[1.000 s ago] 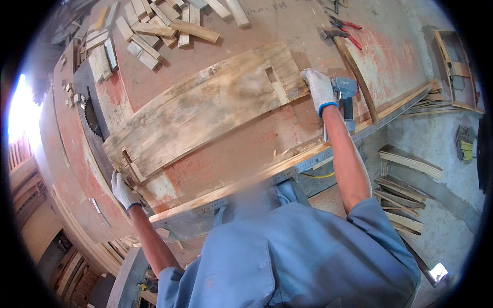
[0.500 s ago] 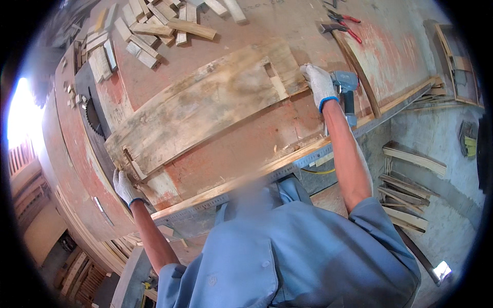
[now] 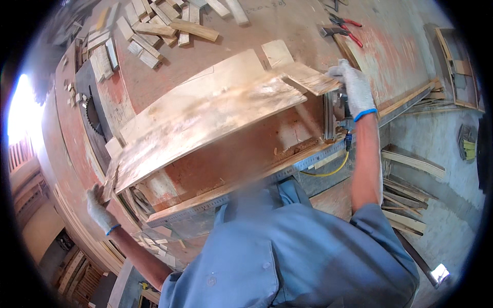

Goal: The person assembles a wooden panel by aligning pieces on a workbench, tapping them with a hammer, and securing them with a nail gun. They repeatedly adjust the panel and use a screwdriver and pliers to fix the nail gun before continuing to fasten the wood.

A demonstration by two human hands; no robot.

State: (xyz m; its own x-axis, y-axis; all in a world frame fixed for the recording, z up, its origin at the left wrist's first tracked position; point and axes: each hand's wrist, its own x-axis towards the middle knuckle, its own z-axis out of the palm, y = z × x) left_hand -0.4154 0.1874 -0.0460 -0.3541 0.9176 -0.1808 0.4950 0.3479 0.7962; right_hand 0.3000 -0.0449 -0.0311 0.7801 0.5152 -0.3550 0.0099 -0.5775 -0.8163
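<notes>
A long, weathered wooden panel is raised and tilted above the workbench, its near edge off the surface. My left hand, in a white knitted glove with a blue cuff, is closed on its left end. At the right, my gloved right hand grips the short crosspiece at the panel's other end. Beyond the panel shows a paler board, with a small pale block by its right end. A nail gun is mostly hidden behind my right wrist.
Several loose wood offcuts lie at the far left, near a circular saw blade. Red-handled pliers and a hammer lie at the far right. A metal ruler strip runs along the bench's near edge; a yellow hose hangs there.
Both hands have raised and tilted the panel from the bench, uncovering the paler board behind it. My left hand moved left and nearer; my right hand moved right, now covering most of the nail gun.
</notes>
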